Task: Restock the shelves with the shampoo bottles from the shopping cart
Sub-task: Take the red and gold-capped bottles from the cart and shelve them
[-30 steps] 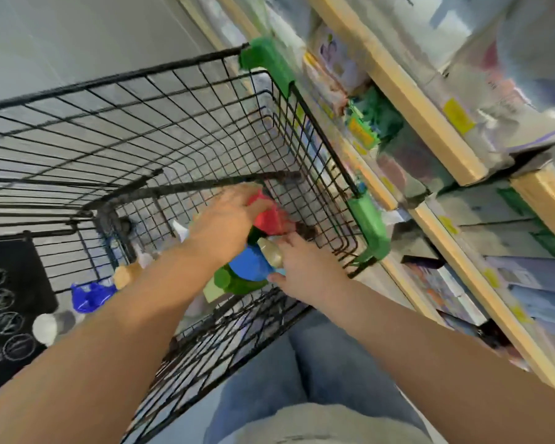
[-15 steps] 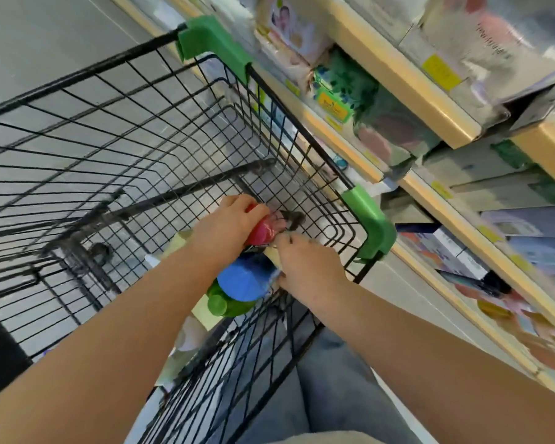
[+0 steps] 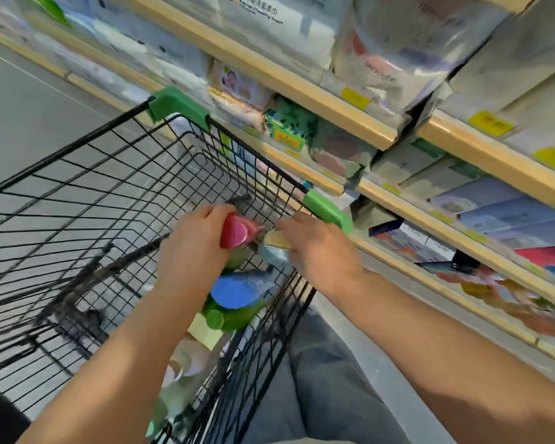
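The black wire shopping cart (image 3: 87, 200) fills the left of the head view, its corners capped in green. My left hand (image 3: 193, 248) grips a red-capped bottle (image 3: 237, 232) near the cart's right side. My right hand (image 3: 321, 251) holds a pale bottle with a beige cap (image 3: 276, 240) just beside it, by the cart's rim. Below them a blue-capped bottle (image 3: 234, 291) and a green-capped bottle (image 3: 225, 317) lie in the cart with other pale bottles, partly hidden by my left arm.
Wooden-edged shelves (image 3: 302, 81) run diagonally along the right, packed with soft packages and boxes and carrying yellow price tags (image 3: 491, 123). The grey floor (image 3: 29, 100) lies to the left behind the cart. My legs in grey trousers (image 3: 327, 379) stand against the cart.
Both hands have risen with their bottles toward the cart's rim. The view has swung up and right, so more shelving shows.
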Available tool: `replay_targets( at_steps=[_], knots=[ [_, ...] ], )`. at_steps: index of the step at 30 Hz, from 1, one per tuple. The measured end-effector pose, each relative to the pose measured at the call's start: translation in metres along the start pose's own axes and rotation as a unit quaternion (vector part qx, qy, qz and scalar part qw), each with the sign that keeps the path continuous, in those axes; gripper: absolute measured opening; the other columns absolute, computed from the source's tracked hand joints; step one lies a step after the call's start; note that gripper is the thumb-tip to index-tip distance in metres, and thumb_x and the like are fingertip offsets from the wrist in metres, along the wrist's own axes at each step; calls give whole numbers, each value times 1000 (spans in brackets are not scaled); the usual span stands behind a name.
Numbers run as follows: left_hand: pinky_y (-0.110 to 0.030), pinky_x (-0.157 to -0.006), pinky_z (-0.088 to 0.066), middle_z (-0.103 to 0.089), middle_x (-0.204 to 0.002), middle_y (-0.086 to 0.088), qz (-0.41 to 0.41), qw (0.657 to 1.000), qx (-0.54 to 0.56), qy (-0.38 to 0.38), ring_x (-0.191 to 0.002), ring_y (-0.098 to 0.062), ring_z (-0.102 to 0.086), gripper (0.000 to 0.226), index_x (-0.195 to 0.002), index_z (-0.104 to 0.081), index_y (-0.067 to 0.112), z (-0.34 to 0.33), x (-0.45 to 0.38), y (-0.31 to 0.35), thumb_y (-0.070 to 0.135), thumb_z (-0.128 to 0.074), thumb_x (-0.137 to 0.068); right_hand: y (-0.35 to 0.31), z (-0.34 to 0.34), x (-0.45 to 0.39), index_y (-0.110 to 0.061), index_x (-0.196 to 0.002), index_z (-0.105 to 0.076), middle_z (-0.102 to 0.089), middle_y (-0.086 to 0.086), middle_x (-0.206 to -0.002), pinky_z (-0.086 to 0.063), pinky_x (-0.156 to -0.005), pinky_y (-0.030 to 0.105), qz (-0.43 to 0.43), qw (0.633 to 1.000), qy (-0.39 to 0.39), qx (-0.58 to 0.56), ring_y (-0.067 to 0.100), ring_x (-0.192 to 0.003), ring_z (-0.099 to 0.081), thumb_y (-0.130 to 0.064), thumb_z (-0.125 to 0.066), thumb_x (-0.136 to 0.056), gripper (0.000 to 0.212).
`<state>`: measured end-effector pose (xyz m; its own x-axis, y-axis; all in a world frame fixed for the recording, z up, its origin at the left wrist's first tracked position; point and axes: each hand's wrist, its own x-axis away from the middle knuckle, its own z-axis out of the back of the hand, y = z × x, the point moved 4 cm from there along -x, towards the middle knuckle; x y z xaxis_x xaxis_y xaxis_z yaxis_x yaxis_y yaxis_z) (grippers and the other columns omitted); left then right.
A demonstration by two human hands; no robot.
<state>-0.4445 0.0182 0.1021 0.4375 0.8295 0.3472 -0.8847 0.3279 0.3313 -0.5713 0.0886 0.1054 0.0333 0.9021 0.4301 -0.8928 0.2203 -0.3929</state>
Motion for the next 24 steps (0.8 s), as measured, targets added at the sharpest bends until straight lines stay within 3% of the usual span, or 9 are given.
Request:
replay_targets(
  at_steps=[2,6,10,14,18,21,24],
  knots=[
    [-49,-81,-43,-53,-124,-7,-12,999,7,49,-111,-31,-47,57,-125,-47,23,24,14,13,14,-69,-73,-4,23,21,-11,-114,-44,-54,10,-109,-46,-74,39,-16,998,55,-33,29,-94,-56,-2,-47,-84,32],
    [-36,-70,-37,-60,-116,-5,-96,986,24,134,-105,-30,-49,51,-118,-53,24,76,44,47,16,-72,-71,-11,73,70,-17,-113,-44,-57,5,-113,-45,-71,35,-29,980,169,-101,29,-94,-57,-5,-55,-83,35],
    [-37,-77,-35,-60,-105,-11,-182,969,68,154,-98,-31,-45,55,-113,-58,15,113,71,89,16,-78,-63,-10,111,124,-18,-113,-51,-61,6,-109,-47,-77,39,-29,952,271,-139,28,-95,-57,-4,-62,-77,40],
    [-32,-75,-32,-48,-92,4,-230,954,108,158,-92,-19,-42,57,-108,-59,22,131,100,136,23,-79,-55,13,135,185,-18,-110,-55,-61,1,-110,-42,-81,35,-71,933,332,-123,24,-100,-55,-7,-71,-68,46],
    [-26,-80,-28,-48,-90,10,-292,937,137,132,-96,-16,-40,57,-106,-60,24,118,129,197,14,-80,-54,49,143,255,-22,-105,-54,-47,-14,-92,-40,-77,32,-111,922,354,-113,16,-96,-52,-7,-71,-69,43],
    [-20,-74,-23,-46,-85,22,-351,924,130,83,-96,-11,-37,56,-103,-57,33,89,158,258,18,-81,-54,85,139,319,-24,-105,-52,-55,-10,-97,-39,-77,31,-139,915,365,-102,16,-97,-52,-9,-69,-71,41],
    [-19,-72,-23,-47,-84,21,-419,900,108,60,-94,-14,-41,58,-103,-61,25,55,194,321,20,-85,-50,127,133,389,-23,-108,-53,-59,-4,-103,-39,-77,31,-168,905,380,-94,19,-99,-54,-9,-69,-71,43]
  ],
)
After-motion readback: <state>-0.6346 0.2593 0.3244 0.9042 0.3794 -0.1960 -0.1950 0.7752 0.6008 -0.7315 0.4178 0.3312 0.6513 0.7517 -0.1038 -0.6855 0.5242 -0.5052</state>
